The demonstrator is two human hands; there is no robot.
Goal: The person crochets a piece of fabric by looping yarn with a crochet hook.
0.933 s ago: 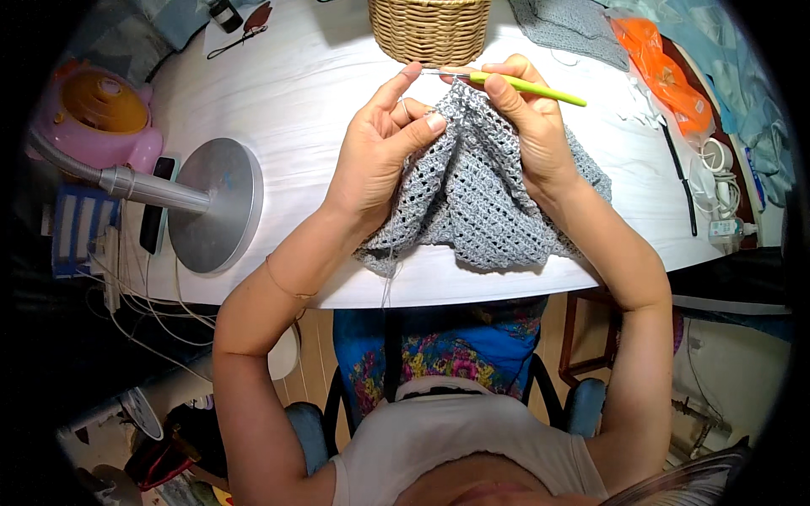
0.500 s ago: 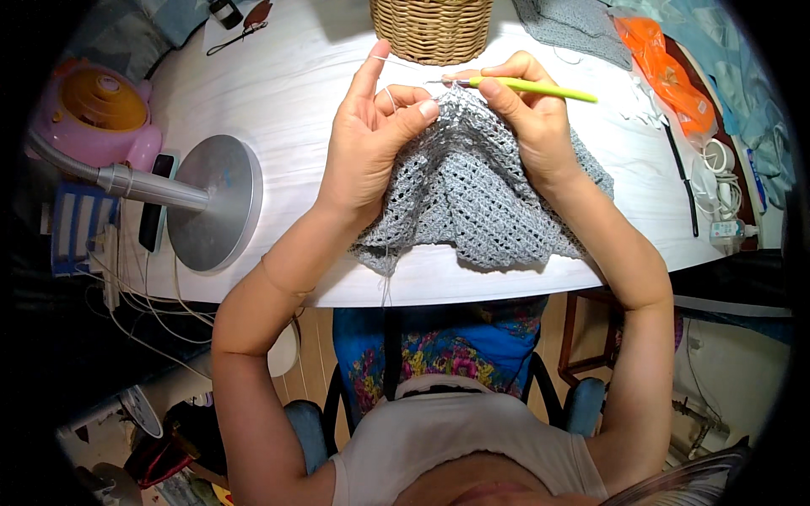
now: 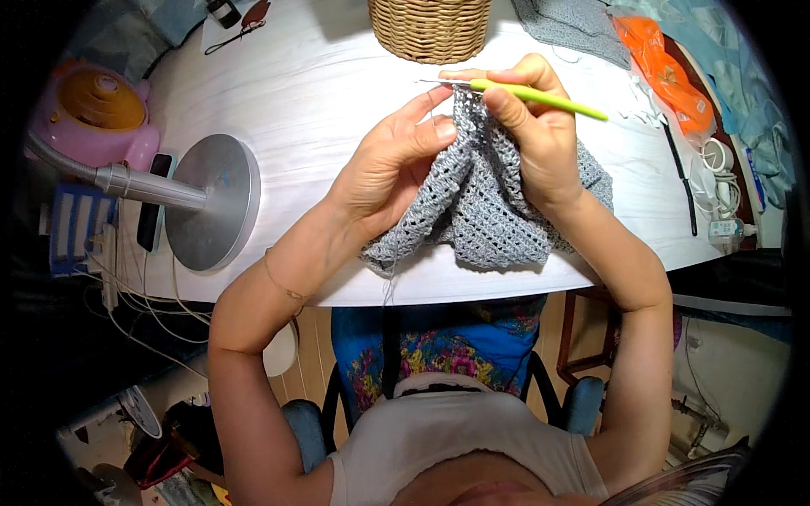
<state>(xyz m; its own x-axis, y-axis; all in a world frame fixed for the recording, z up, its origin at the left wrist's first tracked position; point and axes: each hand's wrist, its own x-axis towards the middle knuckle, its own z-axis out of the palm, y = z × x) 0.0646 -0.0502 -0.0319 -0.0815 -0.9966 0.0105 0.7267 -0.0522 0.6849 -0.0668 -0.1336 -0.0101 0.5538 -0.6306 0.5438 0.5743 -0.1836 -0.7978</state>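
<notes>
A grey crocheted piece (image 3: 494, 215) with rows of small holes hangs from my hands, its lower part resting on the white table. My left hand (image 3: 392, 156) pinches its upper left edge between thumb and fingers. In my right hand (image 3: 540, 126) lies a crochet hook (image 3: 540, 97) with a lime green handle, held between thumb and fingers. The hook's thin metal tip points left, just above the top of the piece. Thin yarn passes by my left fingers, and loose strands (image 3: 389, 287) dangle from the lower left corner over the table edge.
A wicker basket (image 3: 430, 34) stands beyond my hands. Left are a lamp with a round silver base (image 3: 215, 202) and a pink pot-like appliance (image 3: 97, 118). Another grey knitted piece (image 3: 574, 29), an orange plastic bag (image 3: 666, 80), a black stick (image 3: 681, 181) and white cables (image 3: 721, 181) lie right.
My left index finger, raised before, has come down towards the hook's tip. The left side of the crocheted piece has folded inward. The hook has tilted slightly and shifted right at its handle end.
</notes>
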